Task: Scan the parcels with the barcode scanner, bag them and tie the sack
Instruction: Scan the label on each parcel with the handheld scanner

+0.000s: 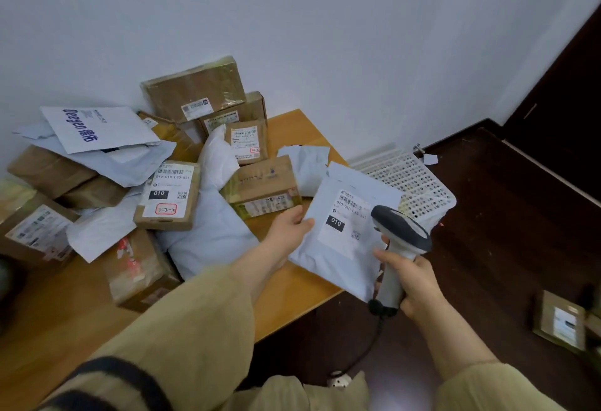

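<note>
Heaped on the wooden worktop (65,306), most parcels (169,195) seem to await scanning and bagging, as the left hand (289,225) pinches the edge of a white poly mailer (338,257) and the right hand (419,283) grips the barcode scanner (400,235) over its label (344,222).

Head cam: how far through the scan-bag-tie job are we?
Early. Done: nothing visibly bagged; no sack is in view. In hand: the left hand holds a white mailer by its edge while the right hand grips the barcode scanner, its head by the label. Left: the pile of parcels on the table, then bagging and tying.
</note>
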The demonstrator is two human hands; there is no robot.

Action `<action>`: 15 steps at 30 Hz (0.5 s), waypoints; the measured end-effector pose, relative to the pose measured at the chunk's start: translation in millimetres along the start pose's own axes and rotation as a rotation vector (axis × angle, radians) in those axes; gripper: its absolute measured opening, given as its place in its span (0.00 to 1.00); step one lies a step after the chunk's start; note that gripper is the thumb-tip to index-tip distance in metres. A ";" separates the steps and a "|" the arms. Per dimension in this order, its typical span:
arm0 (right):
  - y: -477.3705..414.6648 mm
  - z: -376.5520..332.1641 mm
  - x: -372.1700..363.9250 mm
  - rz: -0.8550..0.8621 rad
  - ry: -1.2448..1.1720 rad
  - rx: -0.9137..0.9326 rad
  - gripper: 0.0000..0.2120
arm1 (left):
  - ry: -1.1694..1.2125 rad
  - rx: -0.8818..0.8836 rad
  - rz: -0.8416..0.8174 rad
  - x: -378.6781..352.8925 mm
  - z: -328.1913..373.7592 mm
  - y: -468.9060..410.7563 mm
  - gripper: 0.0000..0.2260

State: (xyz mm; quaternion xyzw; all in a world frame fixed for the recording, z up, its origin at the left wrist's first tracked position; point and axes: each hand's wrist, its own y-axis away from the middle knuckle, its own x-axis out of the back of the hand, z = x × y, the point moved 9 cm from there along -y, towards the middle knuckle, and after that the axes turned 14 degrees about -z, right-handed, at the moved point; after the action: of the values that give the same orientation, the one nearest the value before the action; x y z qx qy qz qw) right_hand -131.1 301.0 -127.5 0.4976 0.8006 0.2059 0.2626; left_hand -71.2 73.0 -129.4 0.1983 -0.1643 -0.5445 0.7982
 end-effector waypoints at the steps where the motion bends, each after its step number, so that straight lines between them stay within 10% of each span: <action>1: -5.0 0.9 3.5 0.020 -0.001 -0.009 0.16 | -0.079 -0.009 0.012 0.5 3.5 -7.8 0.23; 7: -29.6 1.1 6.5 0.031 0.123 -0.020 0.12 | -0.838 -0.041 0.329 54.5 36.2 -49.2 0.28; 15: -36.7 -9.3 -30.6 -0.144 0.095 -0.007 0.11 | -1.275 0.299 0.088 86.6 45.3 -118.7 0.53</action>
State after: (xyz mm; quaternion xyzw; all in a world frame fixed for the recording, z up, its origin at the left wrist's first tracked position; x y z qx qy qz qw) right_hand -151.0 257.3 -135.4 0.4274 0.8452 0.2130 0.2402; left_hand -157.8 -53.1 -145.0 -0.0613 -0.6871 -0.4933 0.5300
